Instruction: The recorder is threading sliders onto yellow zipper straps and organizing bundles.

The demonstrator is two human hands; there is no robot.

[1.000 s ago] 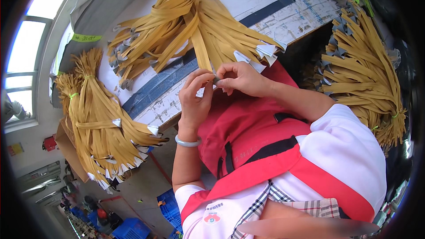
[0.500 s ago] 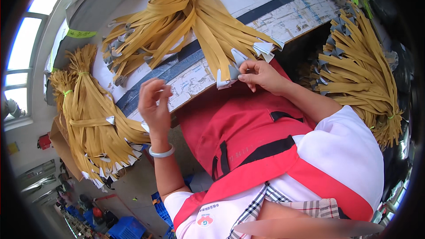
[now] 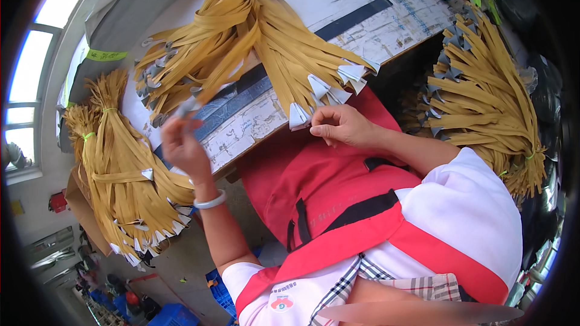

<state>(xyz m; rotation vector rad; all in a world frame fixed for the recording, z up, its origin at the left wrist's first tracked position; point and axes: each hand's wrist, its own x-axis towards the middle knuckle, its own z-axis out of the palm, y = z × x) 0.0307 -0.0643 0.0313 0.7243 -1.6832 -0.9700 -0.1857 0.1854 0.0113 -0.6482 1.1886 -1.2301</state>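
Note:
A large bundle of mustard-yellow straps [image 3: 266,24], tied at its far end, fans across the table, its loose ends capped with grey and white pieces. My left hand [image 3: 186,148], smeared by motion, is at the bundle's left side with its fingertips closed at the grey tip of one lifted strap [image 3: 209,92]. At the table's front edge my right hand [image 3: 344,125] has thumb and index finger pinched together beside a white strap tip [image 3: 299,116]. Whatever lies between those fingers is too small or hidden to make out.
Tied strap bundles [image 3: 130,175] hang at the table's left end above a cardboard box [image 3: 84,205]. Another bundle [image 3: 489,102] lies on the right. A dark strip [image 3: 356,17] crosses the white worn tabletop [image 3: 399,33]. Blue crates [image 3: 175,314] stand on the floor.
My left hand has moved left and slightly down from the front of the bundle, and a strap end there is now lifted. My right hand has shifted a little left and down, still pinched.

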